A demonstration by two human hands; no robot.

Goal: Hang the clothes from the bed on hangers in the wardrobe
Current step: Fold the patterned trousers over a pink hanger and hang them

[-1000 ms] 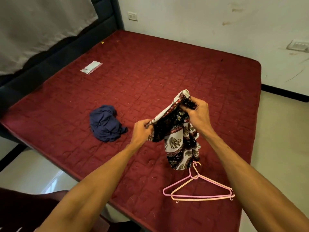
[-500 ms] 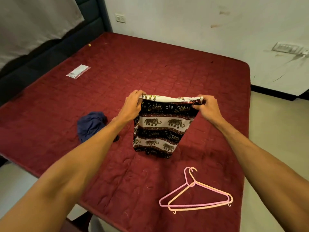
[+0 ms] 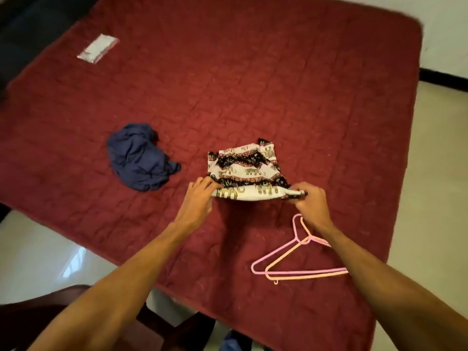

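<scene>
An elephant-print garment [image 3: 247,173] in black, white and red lies spread on the red mattress [image 3: 278,84]. My left hand [image 3: 200,198] grips its near left corner and my right hand [image 3: 310,202] grips its near right corner. A crumpled dark blue garment [image 3: 138,157] rests on the mattress to the left. Two hangers, one pink [image 3: 272,254] and one orange [image 3: 291,274], lie stacked near the bed's front edge, partly under my right forearm. No wardrobe is in view.
A small clear plastic packet [image 3: 97,48] lies at the far left of the mattress. A dark headboard [image 3: 30,29] runs along the left side. Pale tiled floor [image 3: 435,173] borders the bed on the right and at the near left.
The garment went from bunched, to held up stretched between both hands, to laid down flat on the mattress. The view has tilted downward over the bed.
</scene>
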